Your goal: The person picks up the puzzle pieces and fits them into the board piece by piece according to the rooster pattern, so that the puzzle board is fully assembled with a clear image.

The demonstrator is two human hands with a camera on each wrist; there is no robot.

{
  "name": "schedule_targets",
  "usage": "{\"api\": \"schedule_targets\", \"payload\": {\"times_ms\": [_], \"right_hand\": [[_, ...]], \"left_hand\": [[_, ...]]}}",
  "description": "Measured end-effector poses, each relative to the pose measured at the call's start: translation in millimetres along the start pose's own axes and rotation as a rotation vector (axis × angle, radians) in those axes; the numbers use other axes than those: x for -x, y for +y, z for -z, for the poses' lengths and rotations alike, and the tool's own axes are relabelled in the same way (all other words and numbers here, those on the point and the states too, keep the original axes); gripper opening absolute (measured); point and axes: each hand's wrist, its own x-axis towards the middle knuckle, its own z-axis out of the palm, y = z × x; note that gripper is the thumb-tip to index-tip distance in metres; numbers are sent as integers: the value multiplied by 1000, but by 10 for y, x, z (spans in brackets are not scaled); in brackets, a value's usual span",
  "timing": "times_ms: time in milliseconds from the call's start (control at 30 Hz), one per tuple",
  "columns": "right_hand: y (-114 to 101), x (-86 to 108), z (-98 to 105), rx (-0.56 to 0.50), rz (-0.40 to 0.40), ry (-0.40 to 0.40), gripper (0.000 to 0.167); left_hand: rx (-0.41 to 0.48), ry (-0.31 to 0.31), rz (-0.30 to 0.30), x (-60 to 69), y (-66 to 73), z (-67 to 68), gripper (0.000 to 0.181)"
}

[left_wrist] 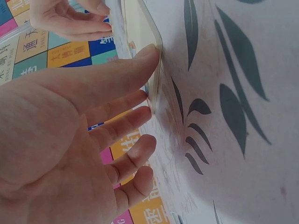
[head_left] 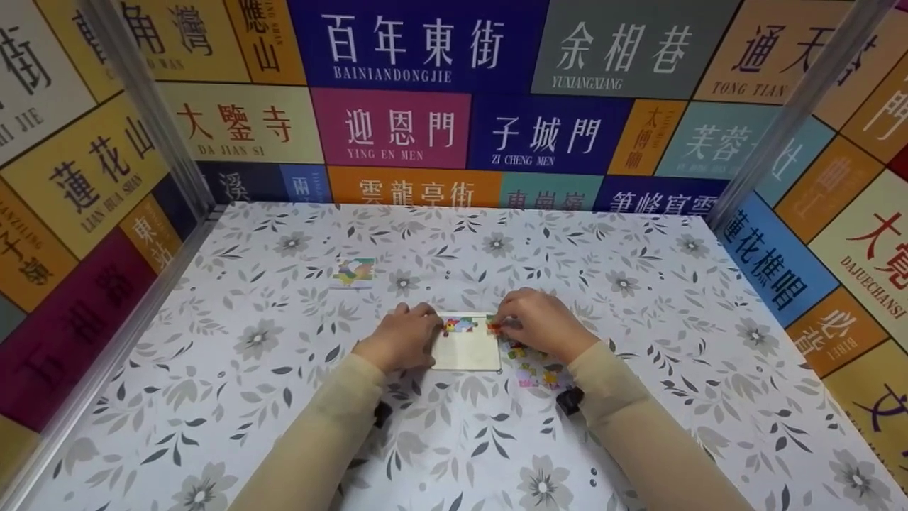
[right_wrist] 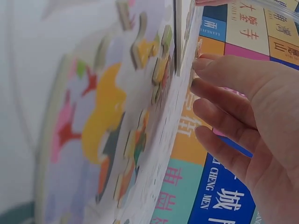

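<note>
A cream puzzle board (head_left: pixel 464 355) lies flat in front of the person, with a few joined colourful pieces (head_left: pixel 460 325) along its upper left. The left hand (head_left: pixel 401 337) holds the board's left side; in the left wrist view the thumb of that hand (left_wrist: pixel 51 126) rests on the rim of the board (left_wrist: pixel 142 28) and two fingertips touch its edge. At the board's upper right corner the right hand (head_left: pixel 543 323) pinches a small puzzle piece (head_left: pixel 493 327). The right wrist view shows that hand (right_wrist: pixel 247 98) with thumb and index finger together, the piece mostly hidden.
Several loose puzzle pieces (head_left: pixel 550 378) lie right of the board, partly under the right hand, and look large in the right wrist view. A colourful picture square (head_left: pixel 353 272) lies at the back left of the flowered tabletop (head_left: pixel 454 440). Sign-covered panels (head_left: pixel 418 42) surround the table.
</note>
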Motion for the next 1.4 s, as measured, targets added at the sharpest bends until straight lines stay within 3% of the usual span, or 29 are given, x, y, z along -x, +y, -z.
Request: {"api": "schedule_targets", "payload": {"times_ms": [233,767,1400], "right_hand": [[-46,-102,-38,-4,1,-43,12],[-129,-161,-101,34,28,-45,10],[-145,-187,-136,-16,-55,-77,15]], "left_hand": [[-9,41,-25,-3,-15,-18,60],[10,1,8,-15,-14,-25,62],[-2,2,6,-13,-8,-13,61]]}}
